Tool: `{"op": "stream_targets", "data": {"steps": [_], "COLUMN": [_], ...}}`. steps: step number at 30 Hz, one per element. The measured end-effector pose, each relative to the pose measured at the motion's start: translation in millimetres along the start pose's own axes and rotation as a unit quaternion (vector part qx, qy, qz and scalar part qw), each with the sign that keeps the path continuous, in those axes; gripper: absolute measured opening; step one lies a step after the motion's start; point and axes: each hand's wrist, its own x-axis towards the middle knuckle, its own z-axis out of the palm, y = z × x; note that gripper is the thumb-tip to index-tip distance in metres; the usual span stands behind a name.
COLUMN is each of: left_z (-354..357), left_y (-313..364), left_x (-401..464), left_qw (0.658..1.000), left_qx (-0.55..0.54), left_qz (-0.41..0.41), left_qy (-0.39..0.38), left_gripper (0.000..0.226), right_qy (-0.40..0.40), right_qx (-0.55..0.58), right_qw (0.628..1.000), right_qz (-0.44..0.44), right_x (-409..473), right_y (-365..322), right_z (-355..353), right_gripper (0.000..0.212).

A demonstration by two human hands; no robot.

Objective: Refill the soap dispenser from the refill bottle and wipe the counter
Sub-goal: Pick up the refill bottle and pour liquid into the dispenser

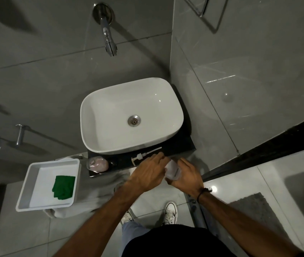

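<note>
1. The right hand (pixel 186 175) curls around a clear refill bottle (pixel 173 169), gripping it at the counter's front edge; a dark band circles that wrist.
2. The left hand (pixel 147 173) lies over the bottle's top from nine o'clock, fingers bent toward it; the picture is blurred there, so whether it grips the bottle I cannot tell.
3. Just beyond the left fingertips, at eleven o'clock, the white pump head (pixel 143 154) lies flat on the black counter (pixel 182 145), its tube pointing toward the basin.
4. At nine o'clock from the hands, the soap dispenser (pixel 97 164) stands on the counter's left end, open-topped, pinkish inside.
5. At twelve o'clock sits the white basin (pixel 110 101), with the tap (pixel 108 38) on the wall above.
6. Farther at nine o'clock, a white tray (pixel 27 184) holds a green cloth (pixel 64 187).
</note>
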Motion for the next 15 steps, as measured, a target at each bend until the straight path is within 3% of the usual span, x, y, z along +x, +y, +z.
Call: {"op": "stream_targets", "data": {"steps": [3,7,15], "left_z": [1,3,52], "left_y": [11,16,-2], "left_x": [8,25,90], "left_qw": [0.997,0.975,0.994], "left_qx": [0.01,-0.103,-0.033], "left_qz": [-0.048,-0.125,-0.106], "left_qy": [0.056,0.15,0.021], "left_gripper": [0.036,0.03,0.056], "right_qy": [0.019,0.023,0.037], "right_qx": [-0.009,0.011,0.058], "right_qw": [1.0,0.999,0.988], "right_qz": [0.003,0.04,0.139], "right_x": [-2,-11,-41], "right_y": [5,17,49], "right_z": [-2,-3,-7], "right_gripper": [0.074,0.067,0.064]}}
